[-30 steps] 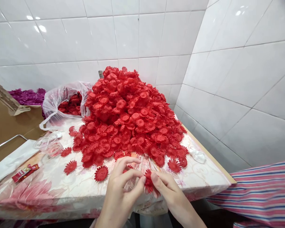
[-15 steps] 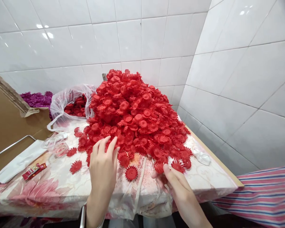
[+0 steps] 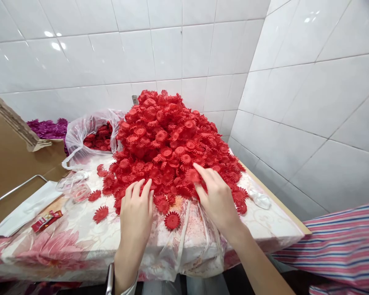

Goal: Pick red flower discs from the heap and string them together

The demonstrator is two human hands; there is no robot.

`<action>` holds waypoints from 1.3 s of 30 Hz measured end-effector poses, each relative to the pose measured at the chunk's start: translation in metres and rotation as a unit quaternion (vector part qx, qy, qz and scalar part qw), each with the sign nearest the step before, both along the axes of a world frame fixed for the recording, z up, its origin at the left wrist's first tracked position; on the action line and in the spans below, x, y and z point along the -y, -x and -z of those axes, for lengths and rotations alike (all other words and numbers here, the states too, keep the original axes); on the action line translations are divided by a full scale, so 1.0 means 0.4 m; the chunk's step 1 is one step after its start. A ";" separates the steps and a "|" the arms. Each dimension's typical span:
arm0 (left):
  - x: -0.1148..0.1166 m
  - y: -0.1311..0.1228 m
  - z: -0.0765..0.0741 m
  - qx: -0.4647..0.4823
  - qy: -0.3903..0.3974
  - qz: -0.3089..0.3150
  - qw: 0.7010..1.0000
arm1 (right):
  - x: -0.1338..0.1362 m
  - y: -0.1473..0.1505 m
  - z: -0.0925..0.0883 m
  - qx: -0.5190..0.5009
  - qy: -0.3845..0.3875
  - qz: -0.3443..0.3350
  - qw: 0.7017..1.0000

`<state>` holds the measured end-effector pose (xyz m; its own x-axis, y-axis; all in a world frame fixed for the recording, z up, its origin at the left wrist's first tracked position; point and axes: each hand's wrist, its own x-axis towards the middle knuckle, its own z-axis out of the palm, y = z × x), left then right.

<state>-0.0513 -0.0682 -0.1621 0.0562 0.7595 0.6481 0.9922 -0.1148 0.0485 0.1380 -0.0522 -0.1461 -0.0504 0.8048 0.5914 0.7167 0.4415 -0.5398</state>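
Observation:
A tall heap of red toothed flower pieces (image 3: 172, 139) stands on the table against the tiled wall. My left hand (image 3: 137, 213) is at the heap's lower front edge, fingers apart and nothing seen in them. Thumb and index finger of my right hand (image 3: 217, 196) are around a slightly blurred red flower piece (image 3: 192, 176) at the front right of the heap. Between my hands, nearer the table's front edge, one red flower piece (image 3: 172, 221) lies flat by itself.
Left of the heap, a clear plastic bag (image 3: 76, 139) holds darker red pieces. Purple pieces (image 3: 49, 129) show behind a cardboard box (image 3: 21, 168). A red wrapper (image 3: 47, 220) lies at the left; crumpled white plastic (image 3: 260, 200) at the right. Striped cloth (image 3: 344, 246) hangs lower right.
My right hand has moved up and forward from the table's front onto the heap. My left hand has shifted only slightly. The view has shifted a little.

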 end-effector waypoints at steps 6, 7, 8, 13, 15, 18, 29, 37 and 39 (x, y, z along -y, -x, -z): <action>0.070 -0.017 0.029 -0.010 -0.004 0.113 0.994 | -0.011 0.016 -0.010 0.134 -0.056 0.044 0.989; 0.077 -0.025 0.041 -0.026 -0.008 0.110 0.994 | 0.005 0.019 -0.007 0.109 -0.058 0.016 0.992; 0.083 -0.033 0.055 -0.037 -0.013 0.104 0.994 | 0.024 0.022 -0.002 0.085 -0.050 -0.018 0.995; 0.099 -0.053 0.108 0.005 -0.012 0.134 0.991 | 0.097 0.042 0.042 0.084 0.082 -0.119 0.986; 0.110 -0.058 0.115 0.072 0.009 0.125 0.989 | 0.104 0.050 0.063 0.104 0.102 -0.120 0.982; 0.129 -0.067 0.117 0.173 0.039 0.115 0.977 | 0.101 0.055 0.085 0.112 0.108 -0.118 0.981; 0.146 -0.101 0.078 0.276 -0.149 0.156 0.937 | 0.153 0.061 0.057 -0.246 0.246 -0.197 0.917; 0.179 -0.096 0.041 0.319 -0.050 0.268 0.908 | 0.153 0.046 0.073 -0.306 0.219 -0.198 0.905; 0.183 -0.084 0.035 0.359 -0.011 0.256 0.897 | 0.152 0.042 0.073 -0.326 0.235 -0.218 0.889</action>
<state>-0.0179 -0.1414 -0.1762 -0.0435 0.7395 0.6717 0.5227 -0.5562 0.6461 0.1210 -0.1128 -0.1753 -0.1867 0.9590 0.2134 -0.0009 0.2170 -0.9762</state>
